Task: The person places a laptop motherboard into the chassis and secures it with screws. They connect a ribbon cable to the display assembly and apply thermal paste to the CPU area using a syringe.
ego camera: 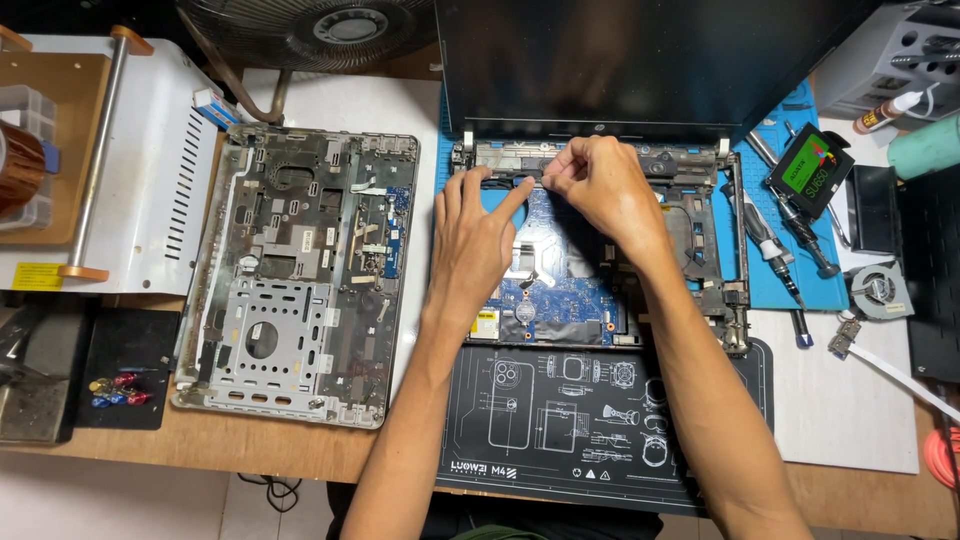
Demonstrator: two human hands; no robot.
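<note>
**Both hands at the hinge edge of an opened laptop**

At the frame's centre lies a stripped laptop base (pixel 600 250), its blue motherboard (pixel 560 295) exposed inside a dark, ragged plastic frame; the black screen (pixel 640 60) stands behind it, cut off at the top edge. The left hand (pixel 475 245) rests flat on the board, fingers loosely spread, the index finger stretched toward the upper rim, gripping nothing. The right hand (pixel 600 185) is curled, fingertips pinched together at that rim (what they pinch is too small to make out).

Left of centre sits the removed palmrest shell (pixel 300 275), grey metal, ribbed and perforated. A black tray (pixel 125 365) at lower left holds small coloured bits (pixel 115 390). At right, screwdrivers (pixel 775 240), a flat black drive (pixel 810 170) and a round fan (pixel 878 290) lie on the tabletop (pixel 250 450), partly on a blue mat (pixel 790 285). A printed black mat (pixel 560 420) lies below.
</note>
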